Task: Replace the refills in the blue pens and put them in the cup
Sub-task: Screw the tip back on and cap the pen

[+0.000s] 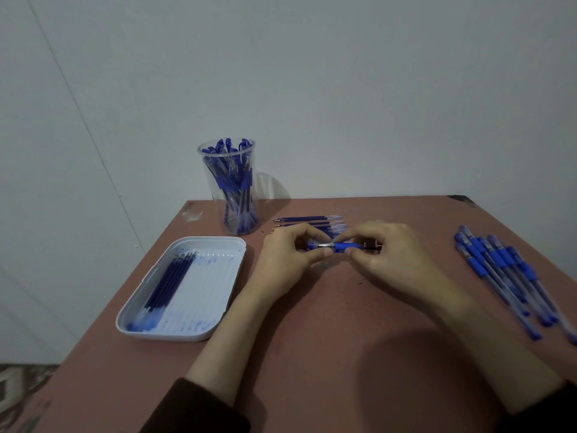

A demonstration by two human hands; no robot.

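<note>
Your dark sleeves (203, 410): nearest item, forearms reaching forward over the bench (312, 354).

Left hand (290, 260): thumb and fingers pinch the tip end of one pen (342, 246).

Right hand (384, 254): clamped on the same pen at its blue grip. You hold it level, just above the bench, which suits twisting the tip section; whether on or off cannot be told.

Tray (162, 334): white, left of your hands. It keeps a row of refills (170, 279) along its left side, and its floor is smeared with ink.

Loose refills (307, 219): laid parallel just behind your hands, within easy reach.

Cup (232, 189): clear, upright at the back left, packed with standing pens, probably the finished ones.

Spare pens (505, 276): a row on the right, well apart, probably awaiting their turn.
</note>
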